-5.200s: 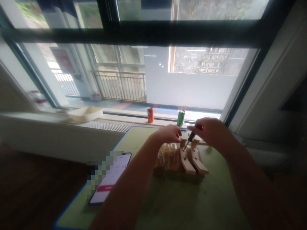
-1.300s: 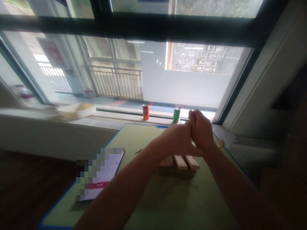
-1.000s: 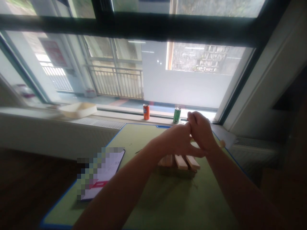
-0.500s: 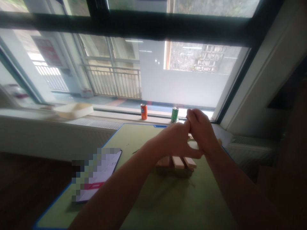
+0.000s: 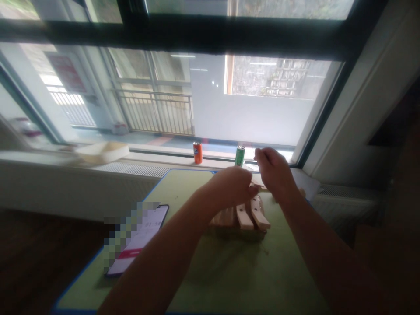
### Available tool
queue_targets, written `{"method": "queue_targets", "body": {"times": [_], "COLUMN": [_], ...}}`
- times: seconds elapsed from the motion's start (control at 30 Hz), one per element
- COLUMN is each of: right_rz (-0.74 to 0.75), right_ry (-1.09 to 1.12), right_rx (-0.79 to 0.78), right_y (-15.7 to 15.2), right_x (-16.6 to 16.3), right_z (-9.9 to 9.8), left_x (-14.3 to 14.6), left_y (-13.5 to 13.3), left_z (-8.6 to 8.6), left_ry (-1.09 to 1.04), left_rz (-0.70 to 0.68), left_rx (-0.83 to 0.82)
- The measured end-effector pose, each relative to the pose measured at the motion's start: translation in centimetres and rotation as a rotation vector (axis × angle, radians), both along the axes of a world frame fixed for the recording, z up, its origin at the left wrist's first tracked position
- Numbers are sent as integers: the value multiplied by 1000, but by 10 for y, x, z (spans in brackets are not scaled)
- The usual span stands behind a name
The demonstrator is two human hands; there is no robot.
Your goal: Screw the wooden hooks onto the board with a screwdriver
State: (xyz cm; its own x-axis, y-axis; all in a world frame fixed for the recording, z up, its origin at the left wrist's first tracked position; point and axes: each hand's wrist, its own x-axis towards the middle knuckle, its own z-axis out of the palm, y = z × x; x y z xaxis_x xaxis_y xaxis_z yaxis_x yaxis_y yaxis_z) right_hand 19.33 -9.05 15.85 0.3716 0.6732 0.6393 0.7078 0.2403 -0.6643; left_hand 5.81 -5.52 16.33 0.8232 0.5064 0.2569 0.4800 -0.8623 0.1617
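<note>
My left hand [image 5: 231, 188] is over the middle of the green table, its fingers curled and thumb bent in. Just to its right and slightly higher, my right hand [image 5: 273, 173] is closed, fingertips pinched together. A narrow gap parts the two hands; anything in either is hidden or too small to make out. Below them sits a clear plastic container [image 5: 223, 217]. Two pale wooden pieces with dark holes, the left one [image 5: 244, 218] and the right one [image 5: 260, 214], slant over its front. More pale wood [image 5: 260, 187] shows behind my hands, partly covered.
A phone [image 5: 151, 234] with a lit screen lies at the left of the green table [image 5: 229, 284]. On the window sill stand an orange can [image 5: 197, 153] and a green can [image 5: 240, 155]. A pale shallow tray [image 5: 103, 152] rests farther left. The window rises behind.
My hands, touching before, have come apart. The left thumb, stretched toward the right wrist, has drawn in. More of the wooden pieces now shows below.
</note>
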Motion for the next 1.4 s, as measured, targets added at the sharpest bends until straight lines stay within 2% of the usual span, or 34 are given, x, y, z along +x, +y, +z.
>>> {"method": "queue_targets", "body": {"times": [0.07, 0.17, 0.27, 0.4, 0.5, 0.6, 0.73, 0.9, 1.07, 1.23, 1.4], "right_rz": [29, 197, 339, 439, 447, 441, 448, 394, 339, 277, 283], "right_ry": [122, 312, 284, 170, 136, 111, 92, 58, 10, -32, -13], "right_rx": [4, -39, -56, -65, -68, -64, -50, -63, -32, -20, -31], "right_y": [1, -1, -6, -8, -3, -2, -9, -16, -18, -26, -30], "right_x": [2, 4, 4, 5, 6, 5, 5, 10, 17, 19, 21], "right_z": [0, 3, 6, 3, -2, -3, 6, 16, 18, 26, 29], "left_x": [-3, -1, 4, 7, 7, 7, 5, -3, -8, -2, 3], "left_y": [8, 18, 25, 28, 27, 26, 37, 54, 59, 64, 68], "left_z": [-7, -19, -27, -27, -27, -29, -29, -23, -23, -33, -44], "left_ry": [186, 412, 466, 516, 544, 522, 436, 302, 222, 11, 7], "left_rz": [39, 78, 88, 46, 2, -26, -33, -168, -216, -164, -174], "left_rx": [-116, -345, -502, -549, -541, -540, -606, -511, -722, -732, -863]}}
